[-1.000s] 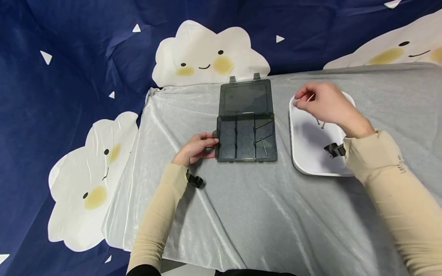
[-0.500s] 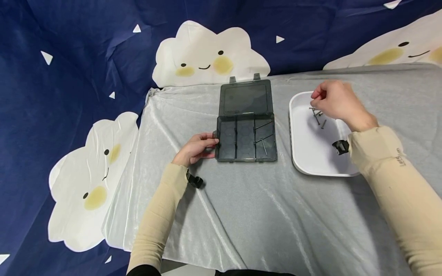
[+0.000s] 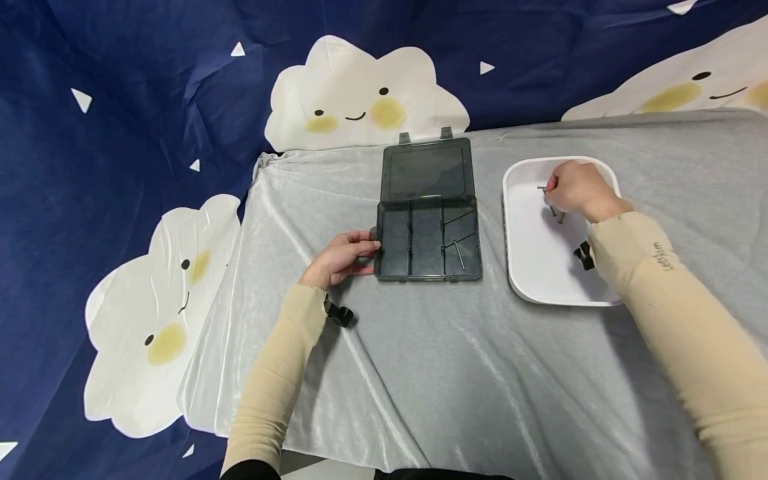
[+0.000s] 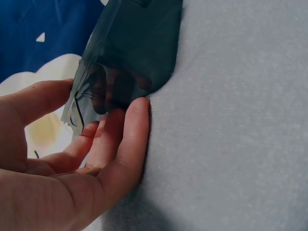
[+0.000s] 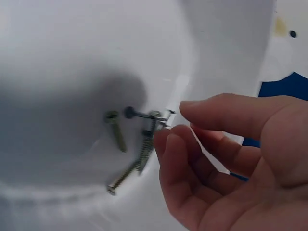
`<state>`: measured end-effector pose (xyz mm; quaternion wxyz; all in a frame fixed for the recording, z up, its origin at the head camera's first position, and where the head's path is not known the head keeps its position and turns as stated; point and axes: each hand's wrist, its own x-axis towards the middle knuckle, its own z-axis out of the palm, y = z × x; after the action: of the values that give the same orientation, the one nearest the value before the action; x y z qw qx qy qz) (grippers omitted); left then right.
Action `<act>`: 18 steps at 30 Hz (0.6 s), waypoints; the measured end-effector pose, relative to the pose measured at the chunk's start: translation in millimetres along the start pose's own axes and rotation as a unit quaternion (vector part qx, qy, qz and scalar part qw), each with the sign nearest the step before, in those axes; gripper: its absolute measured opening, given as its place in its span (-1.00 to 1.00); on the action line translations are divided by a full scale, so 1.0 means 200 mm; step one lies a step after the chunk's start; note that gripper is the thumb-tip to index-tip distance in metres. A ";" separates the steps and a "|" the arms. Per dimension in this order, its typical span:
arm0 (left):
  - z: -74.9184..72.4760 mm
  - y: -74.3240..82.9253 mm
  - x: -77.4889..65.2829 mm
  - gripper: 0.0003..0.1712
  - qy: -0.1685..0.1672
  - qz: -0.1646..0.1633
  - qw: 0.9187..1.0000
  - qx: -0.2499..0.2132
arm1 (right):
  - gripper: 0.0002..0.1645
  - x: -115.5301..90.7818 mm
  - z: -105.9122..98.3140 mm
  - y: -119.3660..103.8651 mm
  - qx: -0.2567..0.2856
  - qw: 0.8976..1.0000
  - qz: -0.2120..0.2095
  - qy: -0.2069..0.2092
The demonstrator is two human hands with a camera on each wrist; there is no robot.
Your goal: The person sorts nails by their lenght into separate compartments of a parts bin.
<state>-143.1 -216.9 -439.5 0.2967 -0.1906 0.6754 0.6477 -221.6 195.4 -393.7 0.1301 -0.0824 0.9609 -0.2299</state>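
I'm seeing the fingers (image 5: 174, 163) of the right hand (image 3: 579, 187) curving loosely, thumb standing apart from them, just beside screws (image 5: 117, 132) in the white tray (image 3: 552, 273). Left hand (image 3: 339, 259) is gripping the left edge of the dark translucent compartment box (image 3: 426, 263); its lid (image 3: 427, 170) is lying open. Slim metal fasteners (image 3: 459, 255) are resting in its right-hand column. Grey cloth (image 3: 432, 373) is running beneath box and tray.

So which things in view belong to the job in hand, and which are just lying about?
In the job:
divided organizer box, held by the left hand
nails in its right compartment
white tray
screws in the tray, near the right hand

Just surroundings:
grey velvety cloth under the box
navy cloud-print fabric behind
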 end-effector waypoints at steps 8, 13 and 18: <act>0.00 0.00 0.00 -0.55 -0.002 0.000 1.000 -0.001 | -0.84 0.02 0.05 0.02 -0.028 0.999 0.028 -0.020; 0.00 0.01 0.00 -0.54 -0.003 0.001 1.000 -0.002 | -0.85 0.03 0.07 0.02 -0.030 0.999 0.037 -0.012; 0.00 0.00 0.00 -0.55 -0.002 0.000 1.000 -0.003 | -0.84 0.03 0.08 0.02 -0.021 0.999 0.050 -0.006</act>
<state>-143.2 -217.6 -438.6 0.2975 -0.1903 0.6728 0.6501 -222.2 191.4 -411.4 0.1452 -0.0387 0.9677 -0.2023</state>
